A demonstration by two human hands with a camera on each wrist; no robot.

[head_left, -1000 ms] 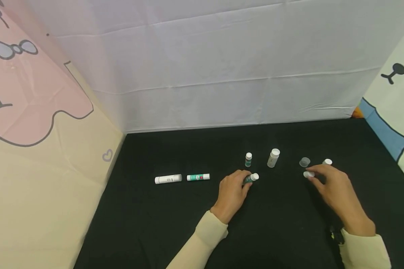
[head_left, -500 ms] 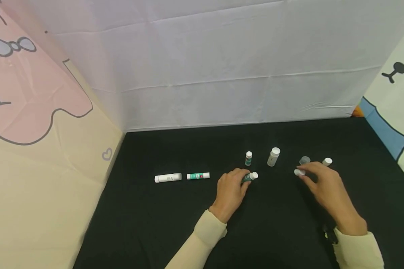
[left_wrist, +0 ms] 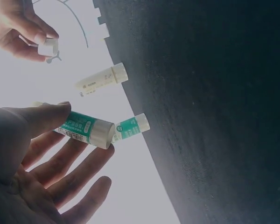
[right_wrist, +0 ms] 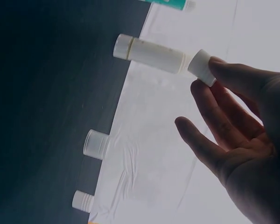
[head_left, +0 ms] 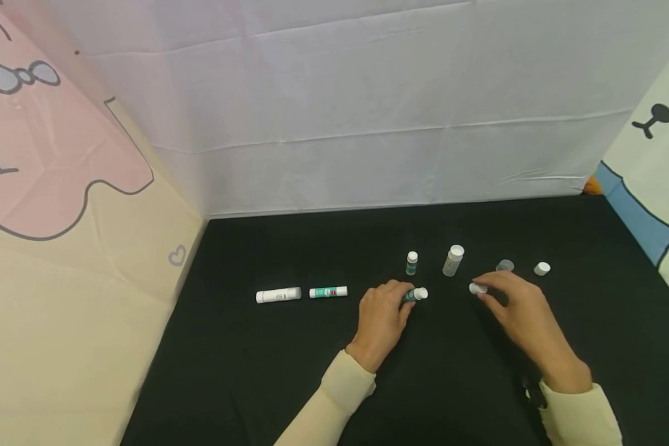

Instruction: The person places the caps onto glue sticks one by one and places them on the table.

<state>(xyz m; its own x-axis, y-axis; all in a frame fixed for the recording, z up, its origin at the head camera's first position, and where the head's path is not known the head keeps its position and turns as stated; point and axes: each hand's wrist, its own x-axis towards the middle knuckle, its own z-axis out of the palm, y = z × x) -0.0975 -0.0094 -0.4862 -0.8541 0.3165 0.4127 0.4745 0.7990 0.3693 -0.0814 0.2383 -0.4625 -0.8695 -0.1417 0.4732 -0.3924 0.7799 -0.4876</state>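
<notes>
My left hand point(head_left: 379, 322) holds a small green-labelled glue stick point(left_wrist: 79, 126) between thumb and fingers, tilted, its white upper end showing in the head view. Off to the right, my right hand point(head_left: 521, 316) pinches a small white cap point(right_wrist: 202, 68) between thumb and fingertips, apart from the glue stick. A second green-labelled glue stick point(head_left: 411, 264) stands upright just behind my left hand. Beyond and between the two hands, a larger white glue stick point(head_left: 452, 261) stands upright.
A translucent cap point(head_left: 505, 265) and another white cap point(head_left: 542, 269) rest on the black table point(head_left: 290, 371) behind my right hand. To the left lie a white glue stick point(head_left: 279, 295) and a green-labelled one point(head_left: 328, 292). A white cloth wall point(head_left: 323, 124) rises behind the table.
Carrying the white cap, my right hand has moved left, toward the glue stick in my left hand. The cap behind it has come into fuller view. My left hand stays nearly in place.
</notes>
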